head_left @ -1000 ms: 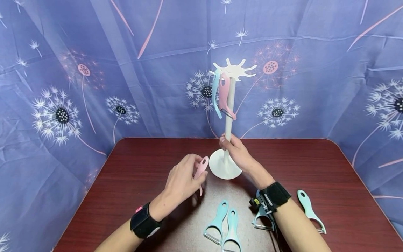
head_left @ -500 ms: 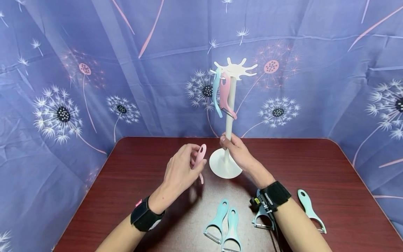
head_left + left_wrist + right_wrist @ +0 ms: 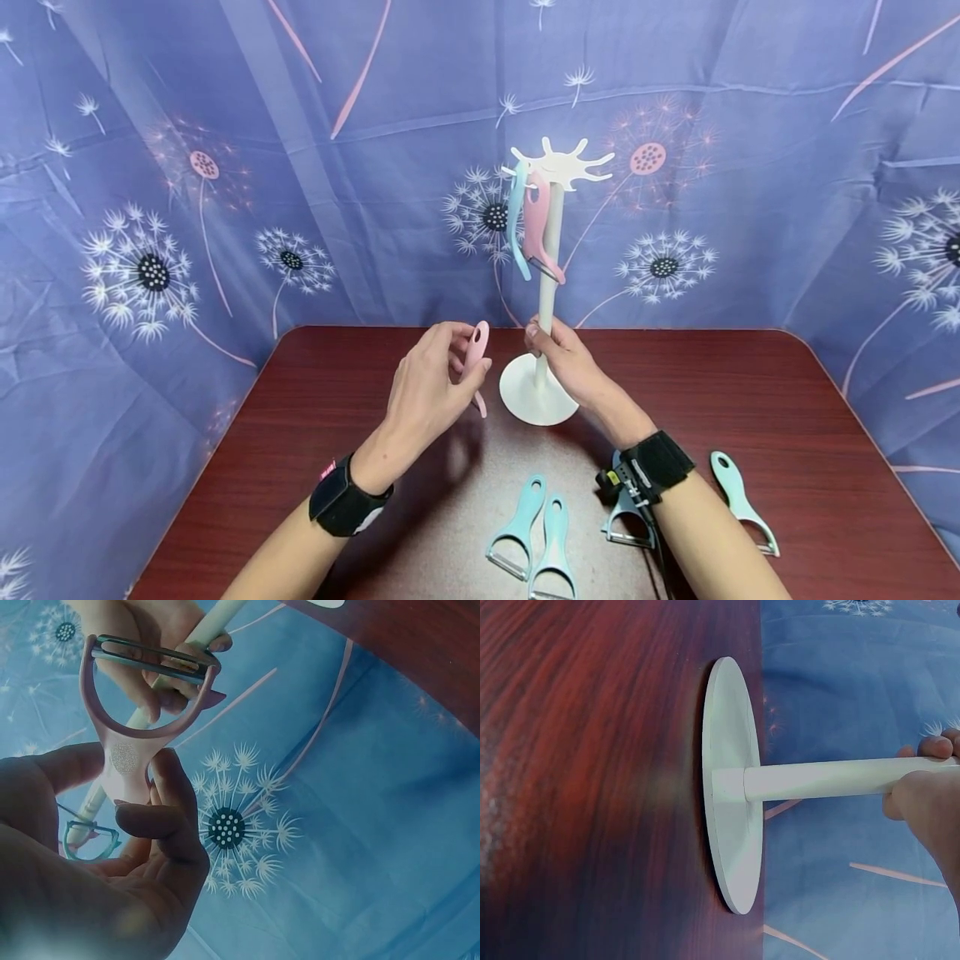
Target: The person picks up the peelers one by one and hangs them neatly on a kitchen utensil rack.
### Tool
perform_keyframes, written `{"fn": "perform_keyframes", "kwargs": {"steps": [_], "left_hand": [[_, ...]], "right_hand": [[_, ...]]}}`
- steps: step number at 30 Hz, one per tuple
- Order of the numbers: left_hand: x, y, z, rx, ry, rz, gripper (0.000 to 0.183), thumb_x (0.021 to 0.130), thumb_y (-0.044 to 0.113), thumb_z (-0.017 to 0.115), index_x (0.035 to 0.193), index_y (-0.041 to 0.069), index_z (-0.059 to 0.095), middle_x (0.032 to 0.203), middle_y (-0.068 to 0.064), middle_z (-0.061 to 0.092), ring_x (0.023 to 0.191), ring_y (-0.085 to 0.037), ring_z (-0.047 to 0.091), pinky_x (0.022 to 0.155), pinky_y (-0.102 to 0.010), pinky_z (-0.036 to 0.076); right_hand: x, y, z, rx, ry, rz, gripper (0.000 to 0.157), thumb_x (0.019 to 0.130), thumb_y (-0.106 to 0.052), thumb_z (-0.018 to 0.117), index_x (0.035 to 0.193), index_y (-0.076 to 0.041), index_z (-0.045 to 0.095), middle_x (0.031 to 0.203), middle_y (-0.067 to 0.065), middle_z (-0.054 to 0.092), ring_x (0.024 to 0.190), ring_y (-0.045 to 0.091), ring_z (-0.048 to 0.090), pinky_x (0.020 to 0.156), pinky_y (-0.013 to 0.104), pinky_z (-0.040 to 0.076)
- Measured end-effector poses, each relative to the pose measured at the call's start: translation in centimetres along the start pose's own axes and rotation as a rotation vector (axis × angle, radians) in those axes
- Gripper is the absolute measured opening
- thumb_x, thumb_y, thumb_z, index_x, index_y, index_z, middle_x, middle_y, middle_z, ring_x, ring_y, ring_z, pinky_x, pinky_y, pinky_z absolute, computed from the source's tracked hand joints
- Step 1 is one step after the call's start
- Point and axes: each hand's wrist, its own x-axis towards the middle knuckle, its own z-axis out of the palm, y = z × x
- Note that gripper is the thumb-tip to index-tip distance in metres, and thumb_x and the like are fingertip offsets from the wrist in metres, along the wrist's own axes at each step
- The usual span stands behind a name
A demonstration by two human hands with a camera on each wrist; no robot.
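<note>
In the head view my left hand pinches a pink peeler by its handle, hole end up, just left of a white hook stand. The left wrist view shows this peeler's forked head and metal blade beyond the fingertips. My right hand grips the stand's post low down, above its round base. From the stand's hooks, on the left side, hang a blue peeler and another pink peeler.
Two teal peelers lie side by side at the table's front. A blue peeler lies partly hidden under my right wrist, and a mint peeler to its right. A patterned cloth hangs behind the table.
My left hand has lifted the pink peeler upward and away from me, beside the stand. The right hand keeps its grip on the post, and the hanging peelers stay put.
</note>
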Motion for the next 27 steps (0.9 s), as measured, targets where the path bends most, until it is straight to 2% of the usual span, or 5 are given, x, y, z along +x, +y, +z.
{"fn": "perform_keyframes", "kwargs": {"steps": [16, 27], "left_hand": [[2.4, 0.7, -0.8, -0.034, 0.100, 0.043, 0.040, 0.084, 0.030, 0.073, 0.118, 0.012, 0.061, 0.096, 0.004, 0.061, 0.072, -0.003, 0.061, 0.064, -0.031, 0.050], [3.7, 1.1, -1.0, -0.058, 0.111, 0.067, 0.042, 0.086, 0.026, 0.073, 0.123, 0.011, 0.060, 0.111, 0.004, 0.061, 0.080, -0.005, 0.062, 0.067, -0.030, 0.049]], "right_hand": [[0.0, -0.3, 0.0, 0.005, -0.007, 0.013, 0.021, 0.106, -0.014, 0.041, 0.101, 0.006, 0.042, 0.081, 0.016, 0.035, 0.081, 0.038, 0.032, 0.077, 0.036, 0.033], [0.0, -0.1, 0.0, 0.000, -0.012, 0.004, 0.021, 0.106, -0.015, 0.041, 0.102, 0.006, 0.042, 0.081, 0.020, 0.033, 0.082, 0.040, 0.030, 0.077, 0.037, 0.033]]}}
